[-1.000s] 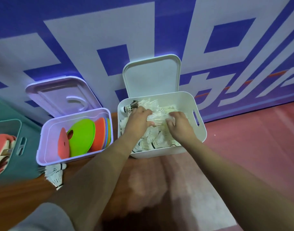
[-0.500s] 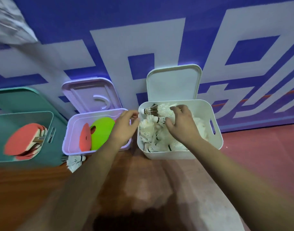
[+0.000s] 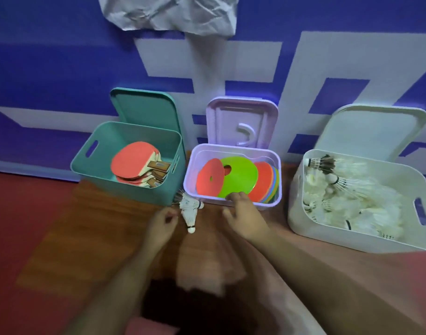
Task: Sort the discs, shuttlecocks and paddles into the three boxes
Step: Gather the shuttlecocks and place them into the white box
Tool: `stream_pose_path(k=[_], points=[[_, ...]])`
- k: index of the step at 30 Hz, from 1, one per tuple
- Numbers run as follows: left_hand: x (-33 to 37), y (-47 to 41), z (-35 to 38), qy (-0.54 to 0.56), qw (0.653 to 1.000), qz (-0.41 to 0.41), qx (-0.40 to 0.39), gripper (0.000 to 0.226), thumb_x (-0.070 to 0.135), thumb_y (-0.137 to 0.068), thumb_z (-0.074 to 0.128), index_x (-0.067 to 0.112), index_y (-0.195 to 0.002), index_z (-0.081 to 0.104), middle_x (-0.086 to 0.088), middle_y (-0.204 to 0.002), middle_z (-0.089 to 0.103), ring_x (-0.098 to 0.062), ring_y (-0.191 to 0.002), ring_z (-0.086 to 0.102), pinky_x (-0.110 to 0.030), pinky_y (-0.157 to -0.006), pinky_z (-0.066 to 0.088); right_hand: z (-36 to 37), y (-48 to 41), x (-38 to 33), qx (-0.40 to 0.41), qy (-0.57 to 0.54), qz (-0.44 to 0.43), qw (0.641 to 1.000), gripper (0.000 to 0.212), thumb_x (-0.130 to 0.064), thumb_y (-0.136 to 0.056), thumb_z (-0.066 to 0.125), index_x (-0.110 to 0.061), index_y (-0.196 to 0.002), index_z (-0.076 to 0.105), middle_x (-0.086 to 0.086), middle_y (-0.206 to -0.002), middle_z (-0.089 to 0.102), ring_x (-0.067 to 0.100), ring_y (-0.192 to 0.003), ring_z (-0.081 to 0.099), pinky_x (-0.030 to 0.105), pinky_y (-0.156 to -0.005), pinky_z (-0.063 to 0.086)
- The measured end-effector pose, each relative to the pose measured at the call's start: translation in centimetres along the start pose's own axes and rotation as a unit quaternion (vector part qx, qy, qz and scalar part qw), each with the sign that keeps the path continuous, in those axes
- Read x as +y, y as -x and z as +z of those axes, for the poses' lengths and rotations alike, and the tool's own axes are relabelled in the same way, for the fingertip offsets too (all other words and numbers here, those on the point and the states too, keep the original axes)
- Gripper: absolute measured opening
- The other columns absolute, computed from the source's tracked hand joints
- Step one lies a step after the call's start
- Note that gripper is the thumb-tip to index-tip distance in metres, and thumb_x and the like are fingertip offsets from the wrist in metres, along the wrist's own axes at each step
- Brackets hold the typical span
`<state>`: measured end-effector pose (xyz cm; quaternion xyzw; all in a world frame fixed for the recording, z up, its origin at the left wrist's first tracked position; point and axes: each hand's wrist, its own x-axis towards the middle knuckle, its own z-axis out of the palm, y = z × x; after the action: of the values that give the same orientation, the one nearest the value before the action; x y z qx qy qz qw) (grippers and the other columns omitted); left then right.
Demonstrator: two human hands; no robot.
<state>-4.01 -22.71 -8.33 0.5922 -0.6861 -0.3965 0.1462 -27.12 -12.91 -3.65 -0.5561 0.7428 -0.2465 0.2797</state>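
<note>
Two white-feathered, black-banded shuttlecocks point(image 3: 189, 210) between loosely curled, empty left hand point(image 3: 160, 227) and spread right hand point(image 3: 246, 217)

Left hand point(image 3: 162, 223), right hand point(image 3: 243, 213) moved to floor shuttlecocks point(image 3: 189, 211), seemingly empty.

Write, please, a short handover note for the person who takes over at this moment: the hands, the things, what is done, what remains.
Left hand: loosely curled, holds nothing, beside the loose shuttlecocks on the floor.
Right hand: relaxed, fingertips at the front rim of the lilac box, holds nothing.
Done: paddles in the teal box, discs in the lilac box, shuttlecock pile in the white box.
Left: move the loose shuttlecocks, lying in front of the teal and lilac boxes, into the white box.
</note>
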Motion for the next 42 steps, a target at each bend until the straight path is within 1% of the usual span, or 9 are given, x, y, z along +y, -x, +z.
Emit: stream_pose_path(k=[7,14,17,20,23,26,32,37,42], points=[[-5.6,-4.0,-0.8,-0.030,0.994,-0.038,-0.098,0.005,0.010,-0.086,0.065,0.008,-0.088,0.069,-0.010,-0.098,0.071,-0.022,-0.095,0.064,-0.020,-0.077,0.038,9.8,-3.5,-2.4,-0.101,-0.024,0.157,0.982,0.031,-0.023,-0.091,0.058,-0.004,-0.115,0.054,0.017,-0.116,0.064,0.032,-0.109,0.059,0.031,-0.086,0.043],[-7.0,-6.7,2.3,0.034,0.975,-0.102,-0.192,0.036,0.026,-0.089,0.066,0.007,-0.120,0.060,-0.010,-0.120,0.065,-0.024,-0.112,0.060,-0.027,-0.088,0.042,14.6,-5.4,-3.8,-0.097,-0.197,0.256,0.941,0.022,-0.003,-0.091,0.052,-0.014,-0.106,0.062,-0.002,-0.098,0.066,0.013,-0.092,0.060,0.011,-0.069,0.044],[-7.6,-6.6,2.7,0.102,0.963,-0.141,-0.204,0.032,0.030,-0.086,0.070,0.016,-0.113,0.060,-0.004,-0.108,0.069,-0.019,-0.093,0.064,-0.024,-0.072,0.044,16.1,-4.7,-3.8,-0.101,-0.244,0.259,0.929,0.030,0.004,-0.087,0.049,-0.009,-0.108,0.067,0.001,-0.098,0.067,0.012,-0.088,0.060,0.020,-0.079,0.047],[-9.5,-6.4,2.3,0.106,0.963,-0.126,-0.213,0.038,0.034,-0.078,0.077,0.016,-0.109,0.064,0.002,-0.102,0.070,-0.016,-0.093,0.066,-0.028,-0.081,0.053,16.6,-3.8,-4.6,-0.128,-0.321,0.289,0.893,0.026,0.006,-0.092,0.047,-0.004,-0.107,0.066,0.009,-0.094,0.068,0.018,-0.080,0.060,0.026,-0.076,0.049],[-11.2,-5.7,1.0,0.105,0.963,-0.117,-0.220,0.023,0.021,-0.079,0.077,0.021,-0.101,0.068,0.004,-0.094,0.072,-0.012,-0.085,0.067,-0.028,-0.080,0.051,16.2,-3.7,-5.2,-0.119,-0.265,0.239,0.926,0.024,0.002,-0.095,0.043,-0.008,-0.109,0.059,0.014,-0.091,0.069,0.020,-0.077,0.063,0.026,-0.070,0.054],[-12.1,-5.4,-0.5,0.118,0.965,-0.114,-0.206,0.020,0.020,-0.081,0.076,0.024,-0.099,0.067,0.010,-0.091,0.070,-0.008,-0.082,0.065,-0.017,-0.072,0.048,15.7,-5.2,-4.5,-0.043,-0.060,0.118,0.990,0.042,-0.016,-0.087,0.055,-0.025,-0.127,0.051,0.003,-0.101,0.063,0.020,-0.080,0.062,0.030,-0.076,0.050],[-13.5,-5.6,-2.8,0.098,0.973,-0.108,-0.178,0.031,0.010,-0.079,0.077,0.012,-0.107,0.064,0.004,-0.094,0.065,0.000,-0.080,0.059,-0.002,-0.066,0.042,17.1,-9.0,-3.8,-0.121,0.232,0.096,0.960,0.054,-0.017,-0.090,0.052,-0.037,-0.139,0.042,0.012,-0.129,0.036,0.035,-0.113,0.048,0.045,-0.094,0.049],[-14.3,-5.6,-3.4,0.096,0.976,-0.109,-0.163,0.034,0.009,-0.077,0.079,0.015,-0.106,0.063,0.009,-0.090,0.063,0.011,-0.076,0.055,-0.001,-0.066,0.040,18.2,-7.7,-2.7,-0.102,0.122,0.105,0.982,0.048,-0.020,-0.085,0.063,-0.022,-0.130,0.047,0.009,-0.133,0.036,0.033,-0.106,0.060,0.036,-0.089,0.048],[-14.3,-5.6,-3.5,0.080,0.976,-0.107,-0.170,0.034,0.012,-0.077,0.079,0.018,-0.106,0.063,0.008,-0.091,0.063,0.000,-0.084,0.054,0.001,-0.064,0.039,18.9,-6.6,-2.6,-0.128,0.068,0.052,0.988,0.074,-0.032,-0.082,0.064,-0.051,-0.142,0.026,0.008,-0.142,0.034,0.031,-0.130,0.044,0.040,-0.106,0.043]])
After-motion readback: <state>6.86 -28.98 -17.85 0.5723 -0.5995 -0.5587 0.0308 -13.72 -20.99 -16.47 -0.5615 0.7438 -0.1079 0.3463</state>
